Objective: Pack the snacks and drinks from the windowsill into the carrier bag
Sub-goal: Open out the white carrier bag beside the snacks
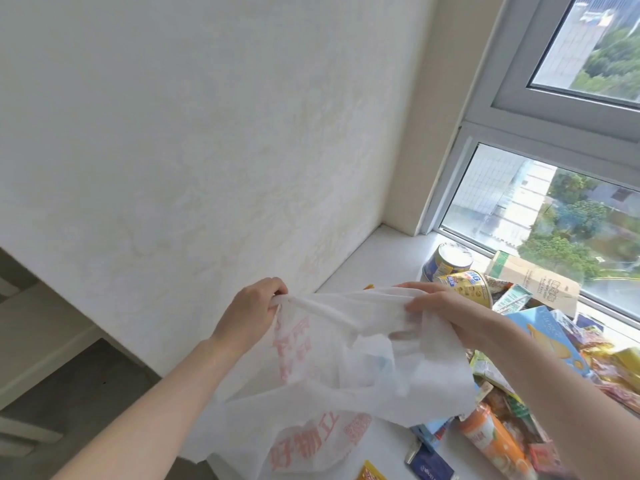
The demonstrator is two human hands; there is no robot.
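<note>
A thin white carrier bag point(332, 382) with red print hangs above the white windowsill point(377, 251). My left hand point(252, 313) grips its top edge on the left, and my right hand point(446, 310) pinches the top edge on the right, so the rim is stretched between them. Snacks and drinks lie on the sill behind and to the right of the bag: two yellow-and-blue cans point(450, 265), a brown carton point(533, 282), a blue box point(543, 334), an orange bottle point(495, 441) and several bright packets point(609, 368). The bag hides part of the pile.
A pale wall point(207, 150) runs along the left of the sill. The window point(540, 209) closes off the far side. At the lower left the sill ends above a grey floor point(69, 393). A dark blue packet point(429, 465) and a yellow packet point(370, 474) lie near the front.
</note>
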